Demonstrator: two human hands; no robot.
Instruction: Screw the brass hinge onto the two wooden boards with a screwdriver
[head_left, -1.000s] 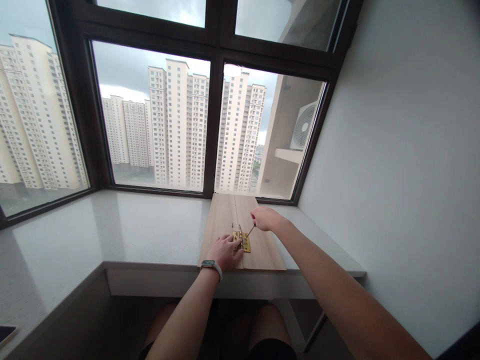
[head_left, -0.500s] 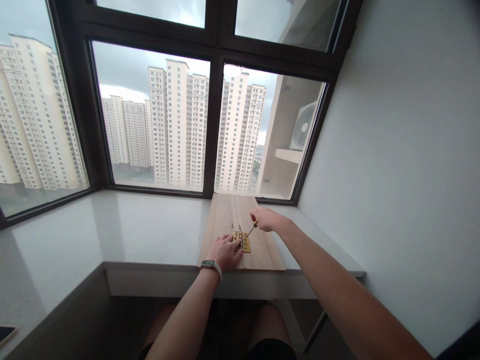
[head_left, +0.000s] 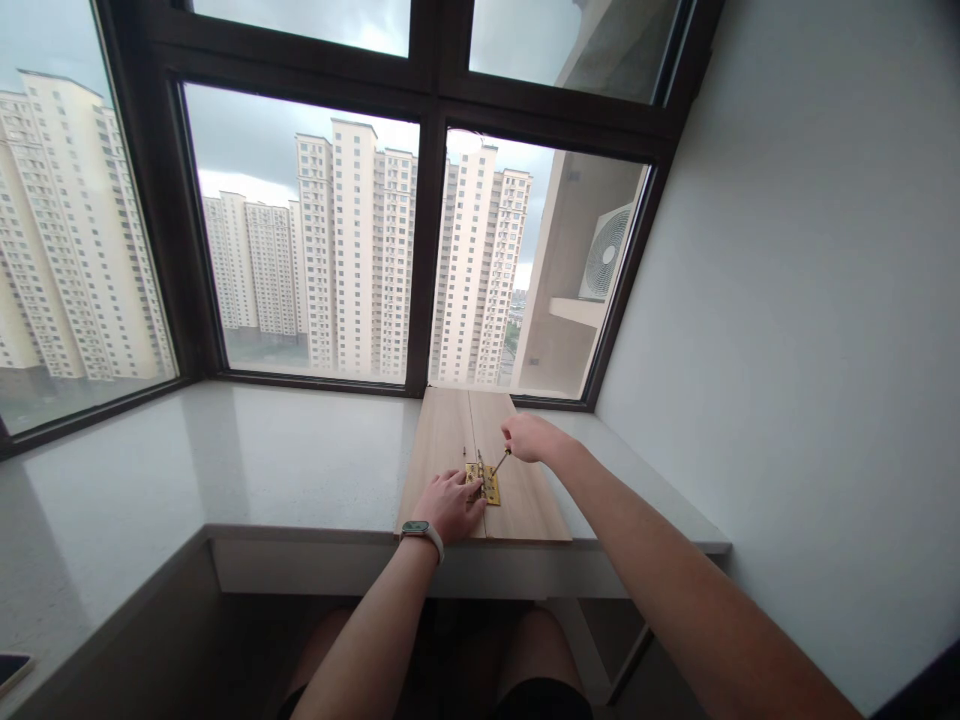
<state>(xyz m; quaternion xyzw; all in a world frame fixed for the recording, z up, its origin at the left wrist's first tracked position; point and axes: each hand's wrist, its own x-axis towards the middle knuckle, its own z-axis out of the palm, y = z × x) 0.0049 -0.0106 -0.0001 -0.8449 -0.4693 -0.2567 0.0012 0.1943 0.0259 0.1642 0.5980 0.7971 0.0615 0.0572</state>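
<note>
1. At the far left of the tabletop [head_left: 322, 455], a dark flat object [head_left: 10, 668] is partly cut off by the edge of view; it is set well apart from the boards, perhaps to be out of the way.
2. Near the middle, the left board [head_left: 431, 445] is laid flat with its near end at the tabletop's front edge, presumably so that it can be reached easily from a seat.
3. Over that board the left hand [head_left: 452, 505] is placed, its fingers spread and pressed down rather than wrapped round anything; the metal is apparently steadied by this weight.
4. Just beyond the hand, a small screw [head_left: 464, 451] is rested on the wood, seemingly within easy reach.
5. Across the seam between the boards, the brass-coloured hinge [head_left: 491, 487] is laid flat, so that each leaf is borne by one board.
6. Against the leaf on the right board [head_left: 525, 505], a tilted screwdriver [head_left: 502, 462] is pointed; whether its tip is seated cannot be told.
7. Around its handle the right hand's [head_left: 531, 438] fingers are curled, likely for turning.
</note>
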